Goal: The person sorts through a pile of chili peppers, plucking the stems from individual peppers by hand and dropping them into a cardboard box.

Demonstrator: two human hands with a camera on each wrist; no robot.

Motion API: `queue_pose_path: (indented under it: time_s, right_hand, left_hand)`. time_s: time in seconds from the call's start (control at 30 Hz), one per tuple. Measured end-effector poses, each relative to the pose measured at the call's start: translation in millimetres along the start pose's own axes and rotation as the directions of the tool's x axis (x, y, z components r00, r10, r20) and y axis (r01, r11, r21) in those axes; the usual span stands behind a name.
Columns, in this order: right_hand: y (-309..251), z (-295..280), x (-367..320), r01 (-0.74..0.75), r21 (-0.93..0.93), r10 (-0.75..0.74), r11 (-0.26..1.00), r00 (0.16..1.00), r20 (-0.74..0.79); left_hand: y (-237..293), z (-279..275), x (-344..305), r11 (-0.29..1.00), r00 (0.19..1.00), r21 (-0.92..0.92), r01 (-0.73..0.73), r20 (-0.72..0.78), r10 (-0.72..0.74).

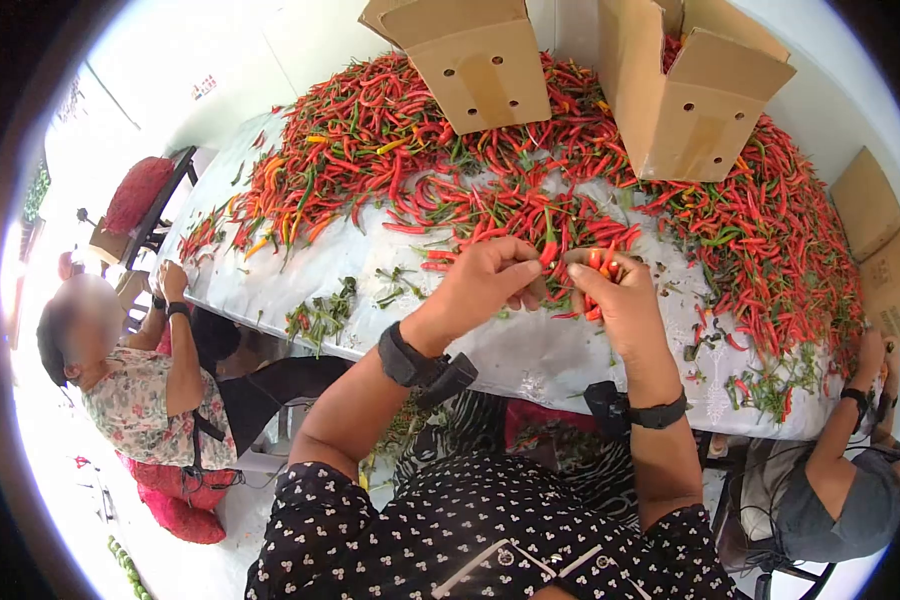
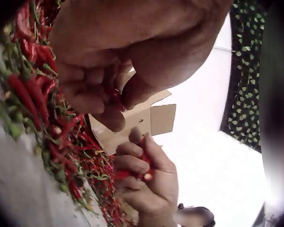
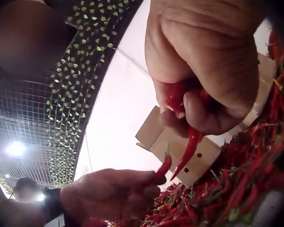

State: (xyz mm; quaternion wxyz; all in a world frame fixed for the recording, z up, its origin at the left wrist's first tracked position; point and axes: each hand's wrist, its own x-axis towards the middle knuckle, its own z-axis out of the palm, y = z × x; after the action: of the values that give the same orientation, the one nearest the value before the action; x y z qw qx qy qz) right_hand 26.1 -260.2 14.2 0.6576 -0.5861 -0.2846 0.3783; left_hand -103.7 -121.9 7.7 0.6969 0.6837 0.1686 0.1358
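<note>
Between thumb and fingers my left hand pinches a red chili pepper, its green stem pointing up in the right wrist view. Close beside it, my right hand grips several red chilies in its curled fingers. One long chili hangs down out of that grip, while stemless cut ends show at the palm. Both hands are above the near edge of a loose heap of red chilies on the white-covered table. In the left wrist view the fingers hide most of the pinched chili.
Two cardboard boxes stand amid the large chili pile at the back. Picked green stems lie in small piles near the table edge. People sit at the left and right, their hands at the table.
</note>
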Motion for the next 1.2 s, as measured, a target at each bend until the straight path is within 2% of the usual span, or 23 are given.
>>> queue_pose_path:
  time_s: [0.03,0.07,0.1,0.13,0.2,0.23,0.3,0.33,0.4,0.53,0.6,0.63,0.7,0.83,0.9,0.93,1.0,1.03,1.1,1.13,1.2]
  right_hand:
    - [1.7,1.8,-0.3,0.013,-0.026,-0.013,1.000,1.000,-0.005]
    - [3.6,3.3,-0.5,0.026,-0.052,-0.027,0.998,1.000,-0.010]
    - [5.3,4.3,-0.6,0.013,-0.019,-0.013,1.000,1.000,-0.011]
    - [6.0,4.9,-0.9,0.016,-0.021,-0.017,1.000,1.000,-0.009]
    - [7.0,5.2,-1.2,0.029,-0.041,-0.030,0.999,0.999,-0.016]
    - [8.0,4.2,-0.5,0.032,-0.041,-0.033,0.999,0.999,-0.016]
    - [10.7,1.6,1.4,0.045,-0.034,-0.045,0.998,0.999,0.007]
    - [11.7,0.9,2.1,0.047,-0.033,-0.047,0.998,0.999,0.007]
    - [13.1,0.3,3.1,0.046,-0.077,-0.041,0.996,0.997,0.069]
    - [12.0,3.6,1.5,0.073,-0.147,-0.055,0.986,0.990,0.128]
    - [8.2,7.7,-1.0,0.054,-0.110,-0.040,0.992,0.992,0.123]
    - [9.7,7.1,-0.2,0.054,-0.111,-0.040,0.992,0.992,0.123]
    - [14.1,5.9,1.7,0.039,-0.101,-0.022,0.994,0.986,0.166]
    - [13.4,9.2,-0.6,0.021,-0.133,-0.001,0.991,0.988,0.151]
    - [16.9,8.1,0.7,0.029,-0.180,0.001,0.983,0.986,0.166]
    - [15.9,9.4,-0.1,0.026,-0.181,0.005,0.983,0.986,0.168]
    - [11.5,12.9,-2.5,0.022,-0.177,0.010,0.984,0.984,0.178]
    - [11.1,12.6,-3.0,0.020,-0.178,0.013,0.984,0.984,0.180]
    - [10.3,10.3,-4.1,0.012,-0.181,0.025,0.983,0.979,0.201]
    - [8.6,9.7,-4.8,0.012,-0.182,0.026,0.983,0.979,0.203]
    - [5.5,8.2,-6.0,-0.029,-0.085,0.044,0.996,0.983,0.177]
  left_hand:
    - [-0.8,4.8,0.3,1.000,1.000,-0.002,-0.004,0.000,0.004]
    - [-1.3,9.3,0.9,0.997,0.998,0.041,-0.067,0.012,0.066]
    - [-1.5,11.5,0.7,0.988,0.991,0.084,-0.132,0.025,0.130]
    - [-0.1,12.4,-0.8,0.987,0.991,0.084,-0.136,0.024,0.134]
    - [4.1,13.8,-2.9,0.952,0.991,0.279,-0.126,0.001,0.131]
    - [3.1,12.9,-1.8,0.951,0.991,0.280,-0.129,0.002,0.134]
    - [-0.4,10.2,1.5,0.946,0.971,0.268,-0.185,-0.101,0.219]
    - [0.4,10.3,2.6,0.945,0.970,0.269,-0.186,-0.101,0.220]
    - [2.3,10.8,3.8,0.984,0.976,0.071,-0.164,-0.132,0.172]
    - [8.8,8.1,1.8,0.988,0.991,0.106,-0.108,-0.070,0.116]
    - [13.8,8.4,-0.9,0.963,0.990,0.253,-0.090,-0.083,0.114]
    - [12.6,8.7,-0.7,0.963,0.990,0.252,-0.090,-0.083,0.114]
    - [9.1,9.7,-0.7,0.893,0.964,0.422,-0.155,-0.135,0.231]
    - [9.9,11.6,-7.3,0.855,0.959,0.494,-0.157,-0.132,0.252]
    - [6.4,11.4,-8.7,0.737,0.901,0.619,-0.271,-0.106,0.420]
    - [5.1,11.6,-9.2,0.739,0.902,0.617,-0.268,-0.108,0.418]
    - [2.8,11.9,-9.6,0.627,0.827,0.689,-0.364,-0.070,0.558]
    - [1.7,10.9,-9.7,0.628,0.828,0.689,-0.362,-0.073,0.557]
    - [-0.3,7.5,-9.8,0.488,0.788,0.806,-0.336,-0.043,0.614]
    - [-0.4,4.1,-10.7,0.488,0.788,0.806,-0.335,-0.045,0.614]
    - [0.0,-9.1,-14.7,0.401,0.797,0.880,-0.255,-0.044,0.603]
